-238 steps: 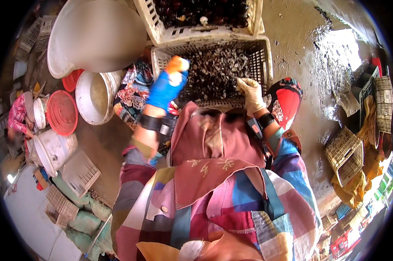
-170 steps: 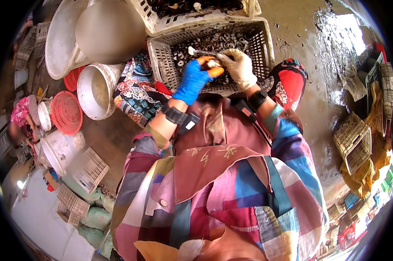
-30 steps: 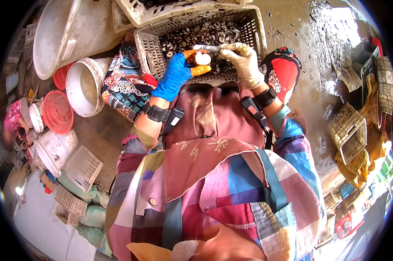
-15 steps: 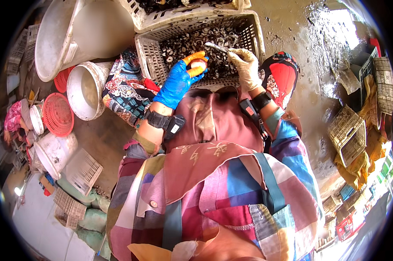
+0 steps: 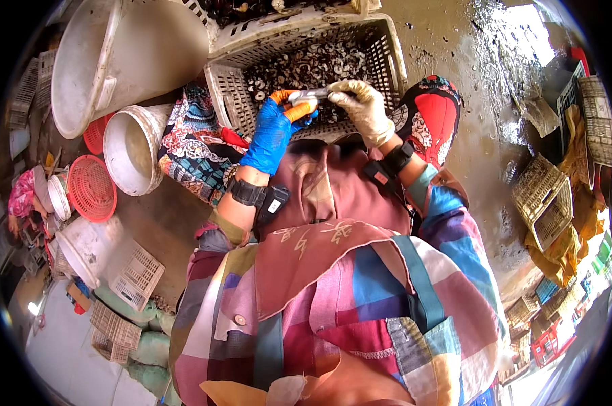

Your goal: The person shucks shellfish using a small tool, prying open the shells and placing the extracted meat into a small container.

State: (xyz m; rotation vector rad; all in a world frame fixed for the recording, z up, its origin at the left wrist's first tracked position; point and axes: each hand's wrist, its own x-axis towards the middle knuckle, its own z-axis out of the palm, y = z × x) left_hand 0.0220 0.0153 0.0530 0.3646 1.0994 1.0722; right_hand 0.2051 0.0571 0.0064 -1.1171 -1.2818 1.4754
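My left hand, in a blue glove with orange finger covers, is closed around a small pale, rounded shellfish, mostly hidden by the fingers. My right hand, in a cream glove, grips a short metal knife. Its blade lies against the shellfish, between the two hands. Both hands are over the near side of a dirty white slatted crate. Dark and pale curled shellfish pieces cover the crate's bottom.
Another crate with dark contents adjoins the far side. To my left stand a large white tub, a white bucket and a red basket. My knees flank the crate. Wet muddy floor and stacked crates lie right.
My right hand has moved left and slightly down, bringing the knife blade onto the shellfish. My left hand has shifted slightly left and turned, so the shellfish's reddish side no longer shows.
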